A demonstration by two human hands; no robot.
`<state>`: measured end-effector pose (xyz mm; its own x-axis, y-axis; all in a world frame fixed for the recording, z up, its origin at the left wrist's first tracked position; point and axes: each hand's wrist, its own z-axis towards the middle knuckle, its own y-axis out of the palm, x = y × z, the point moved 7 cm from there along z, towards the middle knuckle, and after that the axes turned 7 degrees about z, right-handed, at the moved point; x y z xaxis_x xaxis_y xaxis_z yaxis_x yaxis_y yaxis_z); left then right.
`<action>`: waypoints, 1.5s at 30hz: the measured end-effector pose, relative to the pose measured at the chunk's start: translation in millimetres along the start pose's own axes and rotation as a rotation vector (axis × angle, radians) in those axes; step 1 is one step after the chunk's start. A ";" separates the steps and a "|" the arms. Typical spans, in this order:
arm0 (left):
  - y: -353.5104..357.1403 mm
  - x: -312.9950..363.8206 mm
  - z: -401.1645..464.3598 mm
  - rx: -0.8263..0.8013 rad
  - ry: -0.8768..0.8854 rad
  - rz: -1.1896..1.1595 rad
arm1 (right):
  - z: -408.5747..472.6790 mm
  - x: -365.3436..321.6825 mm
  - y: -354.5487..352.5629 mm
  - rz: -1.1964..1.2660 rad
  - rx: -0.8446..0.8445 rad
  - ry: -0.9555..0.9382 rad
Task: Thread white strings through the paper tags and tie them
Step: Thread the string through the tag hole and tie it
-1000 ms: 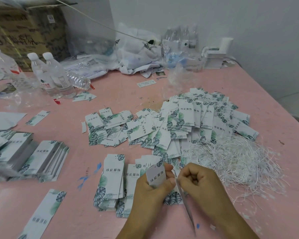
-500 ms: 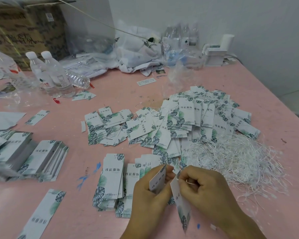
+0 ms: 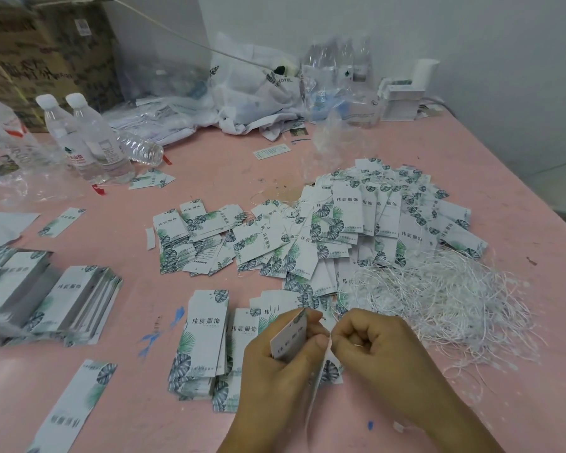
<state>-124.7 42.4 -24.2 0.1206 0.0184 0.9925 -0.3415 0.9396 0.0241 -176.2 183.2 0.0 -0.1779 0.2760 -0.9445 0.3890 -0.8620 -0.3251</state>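
Paper tags [image 3: 290,338] sit pinched in the left hand [image 3: 275,364], just in front of the neat tag stacks [image 3: 206,338] on the pink table [image 3: 209,165]. The right hand [image 3: 376,351] is curled tight against them, pinching what seems a longer tag [image 3: 317,387] hanging edge-on; any string there is too fine to see. Likely risk: the string slips back out of the hole, or drags loose strands from the white string heap [image 3: 438,299] just right of the stacks.

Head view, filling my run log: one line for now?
left hand: grips small white paper tag | right hand: pinches long tag | step: threading
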 end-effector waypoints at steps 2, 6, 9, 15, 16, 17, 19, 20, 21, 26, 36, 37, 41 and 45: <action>-0.9 -4.9 1.1 0.013 -0.029 -0.024 | 1.6 4.2 4.0 0.076 -0.039 0.021; -8.1 -18.1 6.3 0.087 -0.159 -0.126 | 5.7 25.6 5.0 0.384 -0.074 0.235; -19.2 -22.6 10.9 0.176 -0.178 -0.159 | 8.8 40.7 -1.1 0.744 -0.042 0.415; -14.7 -28.6 12.9 0.214 -0.281 -0.497 | 10.3 45.9 1.8 1.303 0.087 0.561; -13.1 -28.7 12.7 0.209 -0.283 -0.517 | 10.8 42.4 3.7 1.314 0.099 0.522; -11.4 -28.8 12.4 0.198 -0.278 -0.523 | 11.1 38.2 4.7 1.278 0.115 0.453; -9.0 -30.9 11.5 0.180 -0.268 -0.487 | 8.8 25.6 5.1 1.038 0.166 0.267; -7.9 -33.6 10.8 0.169 -0.268 -0.456 | 5.4 18.5 6.9 0.843 0.188 0.173; -6.5 -35.8 10.1 0.158 -0.267 -0.431 | 1.4 12.2 10.3 0.648 0.202 0.094; -6.8 -44.1 12.1 0.128 -0.229 -0.335 | -4.9 4.6 24.6 0.166 0.226 -0.027; -1.6 -50.9 11.6 0.106 -0.241 -0.285 | -2.4 11.8 17.3 0.119 0.243 0.006; -1.2 -50.9 11.0 0.098 -0.239 -0.255 | -2.8 11.8 17.4 0.116 0.242 0.004; 1.2 -49.1 10.2 0.063 -0.236 -0.222 | -3.2 12.1 18.0 0.086 0.231 0.002; 2.0 -46.0 10.2 0.038 -0.217 -0.182 | -2.3 11.8 17.6 -0.024 0.222 -0.016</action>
<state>-140.5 40.0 -68.6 -0.0174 -0.2271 0.9737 -0.3672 0.9072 0.2050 -169.4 172.2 -17.0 -0.1993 0.2924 -0.9353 0.1758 -0.9283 -0.3277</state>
